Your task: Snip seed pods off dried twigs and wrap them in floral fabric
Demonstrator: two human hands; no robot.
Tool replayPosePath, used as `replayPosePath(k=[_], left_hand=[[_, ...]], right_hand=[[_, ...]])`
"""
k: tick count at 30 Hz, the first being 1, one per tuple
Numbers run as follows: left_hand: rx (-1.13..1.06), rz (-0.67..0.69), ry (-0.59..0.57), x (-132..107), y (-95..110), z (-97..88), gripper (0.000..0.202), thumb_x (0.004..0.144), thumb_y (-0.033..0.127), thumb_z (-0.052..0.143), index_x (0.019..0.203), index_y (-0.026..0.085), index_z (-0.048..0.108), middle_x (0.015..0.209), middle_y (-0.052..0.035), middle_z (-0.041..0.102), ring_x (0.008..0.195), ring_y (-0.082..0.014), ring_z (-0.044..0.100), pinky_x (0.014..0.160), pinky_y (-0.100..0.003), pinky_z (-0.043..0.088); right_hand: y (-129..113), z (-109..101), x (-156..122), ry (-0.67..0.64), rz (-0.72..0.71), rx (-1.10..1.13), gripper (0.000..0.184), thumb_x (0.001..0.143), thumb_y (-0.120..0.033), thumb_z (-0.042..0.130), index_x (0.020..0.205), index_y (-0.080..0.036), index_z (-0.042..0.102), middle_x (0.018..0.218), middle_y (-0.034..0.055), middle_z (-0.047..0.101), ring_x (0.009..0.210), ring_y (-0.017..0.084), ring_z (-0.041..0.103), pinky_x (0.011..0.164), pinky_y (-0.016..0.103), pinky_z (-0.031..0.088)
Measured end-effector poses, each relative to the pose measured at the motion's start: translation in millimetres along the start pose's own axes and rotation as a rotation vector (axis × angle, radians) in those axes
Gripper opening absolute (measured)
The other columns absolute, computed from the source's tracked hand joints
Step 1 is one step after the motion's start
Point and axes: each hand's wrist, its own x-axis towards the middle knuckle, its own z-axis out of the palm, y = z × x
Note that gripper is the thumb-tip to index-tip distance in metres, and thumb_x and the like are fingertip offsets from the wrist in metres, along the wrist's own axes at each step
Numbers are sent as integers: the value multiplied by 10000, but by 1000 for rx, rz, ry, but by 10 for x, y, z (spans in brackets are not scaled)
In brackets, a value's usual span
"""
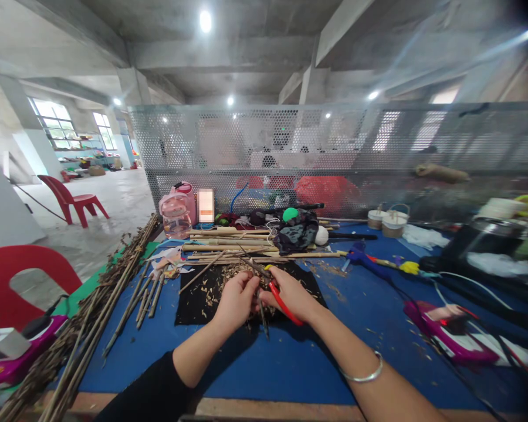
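Over a black cloth (pixel 191 308) on the blue table, my two hands meet close together. My left hand (pixel 235 298) is closed, fingers pinching a thin dark twig (pixel 263 321) whose lower end points toward me. My right hand (pixel 295 293) is wrapped round red-handled pruning shears (pixel 282 303). The dark blades of the shears point up and left, beside the left fingertips; whether they touch the twig I cannot tell. Pale wood chips (pixel 229 274) lie heaped on the cloth behind and under the hands.
Bamboo sticks (pixel 229 248) lie across the table behind the cloth. Short cut twigs (pixel 145 302) and a long bundle of dry branches (pixel 110 287) are at left. A pink bottle (pixel 176 220), a white ball (pixel 321 235) and a perforated screen (pixel 229 140) stand behind. Magenta power strips (pixel 451 334) with cables lie right.
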Motion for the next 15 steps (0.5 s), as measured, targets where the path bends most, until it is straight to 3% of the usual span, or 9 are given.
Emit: replayPosePath(k=[10, 15], left_hand=[[-44, 5, -10, -13, 8, 0, 292, 726, 467, 558, 733, 200, 439, 532, 56, 528, 449, -101, 543, 413, -188, 403], [-56, -56, -39, -20, 49, 6, 302, 706, 465, 578, 741, 193, 452, 534, 50, 540, 452, -102, 555, 428, -189, 407]], right_hand=[[-7, -40, 9, -36, 94, -5, 340, 722, -499, 575, 650, -196, 439, 572, -27, 510, 499, 95, 387, 483, 210, 271], [5, -38, 3, -32, 36, -74, 267, 736, -441, 567, 759, -198, 460, 650, -9, 554, 552, 111, 440, 518, 212, 285]])
